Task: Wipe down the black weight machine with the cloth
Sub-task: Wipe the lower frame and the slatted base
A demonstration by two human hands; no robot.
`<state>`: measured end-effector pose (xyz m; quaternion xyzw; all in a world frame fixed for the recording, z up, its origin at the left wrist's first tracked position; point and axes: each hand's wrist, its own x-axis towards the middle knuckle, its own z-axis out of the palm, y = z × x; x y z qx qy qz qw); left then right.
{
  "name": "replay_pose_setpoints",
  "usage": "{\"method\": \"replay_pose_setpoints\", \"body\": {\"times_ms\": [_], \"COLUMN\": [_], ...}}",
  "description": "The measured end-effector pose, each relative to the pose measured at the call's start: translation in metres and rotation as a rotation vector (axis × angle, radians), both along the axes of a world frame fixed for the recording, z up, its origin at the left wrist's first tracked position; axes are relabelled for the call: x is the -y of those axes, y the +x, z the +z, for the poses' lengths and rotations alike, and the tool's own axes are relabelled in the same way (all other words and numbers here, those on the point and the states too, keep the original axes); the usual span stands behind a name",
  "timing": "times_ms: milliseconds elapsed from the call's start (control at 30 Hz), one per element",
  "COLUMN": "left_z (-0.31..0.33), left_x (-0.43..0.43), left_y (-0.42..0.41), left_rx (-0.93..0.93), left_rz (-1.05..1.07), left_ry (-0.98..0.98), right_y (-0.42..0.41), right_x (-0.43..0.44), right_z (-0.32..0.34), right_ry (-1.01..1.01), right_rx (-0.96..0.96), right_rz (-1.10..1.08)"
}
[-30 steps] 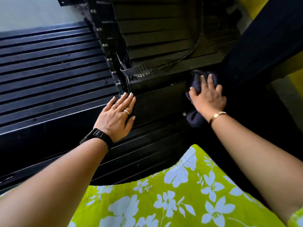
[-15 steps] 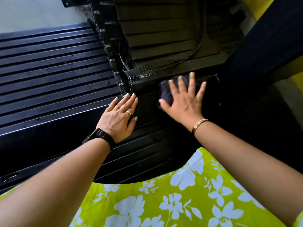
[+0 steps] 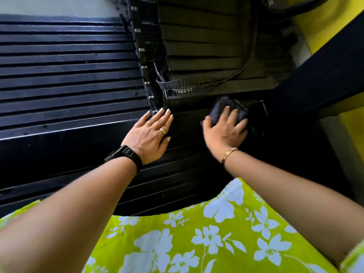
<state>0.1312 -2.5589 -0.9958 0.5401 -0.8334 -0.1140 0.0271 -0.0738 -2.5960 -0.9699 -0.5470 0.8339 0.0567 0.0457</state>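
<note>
The right hand has slid the cloth to the left since a second ago. It is now much nearer the left hand, which has stayed in the same spot.

The cloth is dark and bunched into a lump. It sits on a black ledge of the weight machine, just under the wire net. The right hand's fingers bend over the lump and the thumb hugs its left side. So this hand holds the cloth and pushes it on the machine. The top of the cloth pokes out past the fingertips.

The left hand lies flat on the machine with straight fingers close together. It holds nothing. Its fingertips touch the bottom of a black post with shiny bolts. It wears gold rings, and a black watch is on its wrist. A gold bangle is on the right wrist.

Long black bars run across the left side of the machine. A stack of flat plates is above the net. A green dress with white flowers fills the bottom.
</note>
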Motion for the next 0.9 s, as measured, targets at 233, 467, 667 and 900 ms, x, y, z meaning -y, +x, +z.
{"method": "replay_pose_setpoints", "body": {"times_ms": [233,467,667,900], "left_z": [0.004,0.011,-0.005,-0.008], "left_x": [-0.006,-0.048,-0.081,-0.093], "left_y": [0.013,0.159,0.189,0.204], "left_rx": [-0.046,0.044,0.011,0.019], "left_rz": [0.076,0.283,0.43,0.481], "left_ry": [-0.01,-0.08,-0.004,-0.028], "right_y": [-0.02,0.064,0.176,0.144], "right_x": [0.002,-0.03,-0.079,-0.066], "right_z": [0.006,0.003,0.009,-0.007], "right_ry": [0.138,0.105,0.186,-0.022], "right_rx": [-0.086,0.031,0.08,-0.067], "right_rz": [0.567,0.099,0.653,1.508]}}
